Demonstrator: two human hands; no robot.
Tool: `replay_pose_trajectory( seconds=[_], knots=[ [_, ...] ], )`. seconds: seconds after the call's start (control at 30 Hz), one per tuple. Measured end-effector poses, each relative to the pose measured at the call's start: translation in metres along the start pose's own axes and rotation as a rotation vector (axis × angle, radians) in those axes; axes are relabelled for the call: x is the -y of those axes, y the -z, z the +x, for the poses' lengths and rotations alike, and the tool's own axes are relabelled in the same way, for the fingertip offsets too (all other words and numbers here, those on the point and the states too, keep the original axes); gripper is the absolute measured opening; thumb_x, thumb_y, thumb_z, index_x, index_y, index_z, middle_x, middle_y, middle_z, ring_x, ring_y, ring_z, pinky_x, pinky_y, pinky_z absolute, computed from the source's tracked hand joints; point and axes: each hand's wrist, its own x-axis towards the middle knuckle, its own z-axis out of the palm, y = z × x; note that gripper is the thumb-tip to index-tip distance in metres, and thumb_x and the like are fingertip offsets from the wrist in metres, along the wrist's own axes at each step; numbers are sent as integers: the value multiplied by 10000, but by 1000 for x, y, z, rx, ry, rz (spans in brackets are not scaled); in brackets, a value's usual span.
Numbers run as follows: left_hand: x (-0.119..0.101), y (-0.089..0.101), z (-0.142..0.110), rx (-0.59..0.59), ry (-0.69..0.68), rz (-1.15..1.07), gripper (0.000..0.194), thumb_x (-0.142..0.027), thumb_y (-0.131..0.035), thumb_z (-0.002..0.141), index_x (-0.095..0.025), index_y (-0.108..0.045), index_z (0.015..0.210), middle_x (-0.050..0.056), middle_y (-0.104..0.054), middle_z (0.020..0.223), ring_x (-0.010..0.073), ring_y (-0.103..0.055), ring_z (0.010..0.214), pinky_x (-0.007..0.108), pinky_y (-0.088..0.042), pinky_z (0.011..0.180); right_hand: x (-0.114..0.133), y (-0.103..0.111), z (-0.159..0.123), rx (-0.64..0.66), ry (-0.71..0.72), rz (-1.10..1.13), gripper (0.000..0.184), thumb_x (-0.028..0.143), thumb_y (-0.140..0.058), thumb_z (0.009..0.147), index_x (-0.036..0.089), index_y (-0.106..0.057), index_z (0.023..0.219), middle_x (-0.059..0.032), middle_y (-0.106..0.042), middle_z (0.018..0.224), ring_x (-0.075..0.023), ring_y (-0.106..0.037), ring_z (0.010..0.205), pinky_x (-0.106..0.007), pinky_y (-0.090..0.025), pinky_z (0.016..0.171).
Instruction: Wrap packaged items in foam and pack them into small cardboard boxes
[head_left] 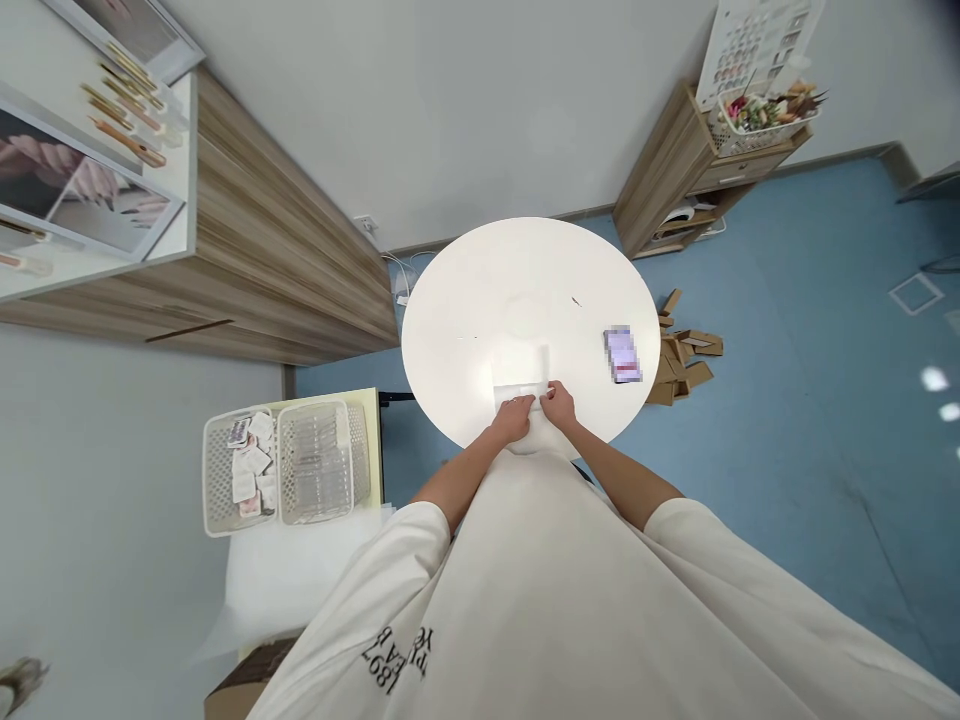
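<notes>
A thin white sheet [517,391] lies at the near edge of the round white table [487,270], close against my shirt. It shows a fold or raised edge; whether it is paper or film I cannot tell. My left hand [515,417] rests over its near part, fingers bent and pressed together on it. Just to the right, my right hand [557,403] pinches the sheet's right edge between thumb and fingers. The fingertips of both hands almost meet. A pale narrow strip [544,362] extends away from the sheet beyond my right hand.
On the table's right lies a phone [622,355] with a blurred screen. Flattened cardboard pieces [682,365] lie on the floor beyond. Left of me stand white baskets [315,462] with small packs and clear trays. A wood-grain cabinet [277,220] and a small drawer unit [675,160] flank the table.
</notes>
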Motion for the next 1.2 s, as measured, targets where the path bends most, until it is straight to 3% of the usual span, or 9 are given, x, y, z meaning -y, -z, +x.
replay_pose_trajectory(
  seconds=[0.23, 0.37, 0.47, 0.57, 0.67, 0.8, 1.03, 1.2],
  knots=[
    [5, 2, -5, -14, 23, -139, 513, -70, -467, 838, -219, -455, 1329, 93, -650, 1183, 258, -624, 1076, 387, -456, 947, 12, -9, -5, 92, 90, -124, 388, 206, -505, 883, 210, -557, 1267, -19, -681, 894, -183, -632, 858, -268, -473, 755],
    [8, 0, -10, -97, 64, -243, 493, -69, -448, 855, -217, -444, 1325, 110, -585, 1292, 249, -637, 1010, 389, -494, 879, 13, -7, -6, 123, 163, -187, 400, 201, -412, 949, 208, -575, 1313, -46, -702, 1010, -189, -639, 953, -286, -479, 844],
    [12, -1, -15, -199, 92, -247, 461, -60, -435, 853, -205, -471, 1290, 114, -557, 1317, 250, -609, 1089, 404, -483, 939, 13, -8, -5, 122, 224, -278, 398, 170, -402, 954, 203, -596, 1300, -68, -685, 1127, -191, -623, 1037, -292, -466, 901],
    [20, -3, -21, -322, 209, -228, 447, -82, -444, 868, -189, -471, 1301, 130, -536, 1350, 273, -550, 1213, 418, -455, 999, 13, -10, -3, 115, 240, -342, 396, 155, -413, 953, 194, -593, 1303, -86, -663, 1167, -194, -612, 1062, -288, -456, 916],
    [30, -6, -26, -394, 424, -305, 446, -157, -480, 903, -195, -438, 1344, 150, -514, 1396, 292, -526, 1266, 423, -450, 1008, 14, -11, -2, 138, 249, -372, 400, 148, -414, 955, 200, -579, 1315, -87, -649, 1157, -197, -610, 1037, -285, -457, 893],
    [40, -7, -26, -371, 637, -504, 436, -262, -520, 933, -200, -401, 1348, 162, -570, 1343, 278, -564, 1247, 389, -465, 970, 16, -12, -6, 154, 239, -434, 421, 144, -443, 935, 215, -540, 1339, -86, -609, 1170, -197, -607, 972, -282, -457, 809],
    [46, -5, -4, -329, 827, -651, 429, -343, -563, 902, -236, -383, 1276, 129, -684, 1173, 284, -655, 1108, 426, -463, 908, 23, -19, -12, 112, 209, -552, 431, 149, -458, 937, 248, -496, 1355, -100, -567, 1206, -227, -585, 1025, -305, -430, 798],
    [45, -12, 8, -274, 870, -653, 411, -390, -583, 864, -233, -433, 1213, 133, -697, 1112, 319, -677, 1033, 491, -453, 906, 25, -19, -12, 129, 208, -575, 434, 156, -455, 946, 248, -480, 1370, -103, -564, 1213, -235, -582, 1027, -315, -427, 799]
  ],
)
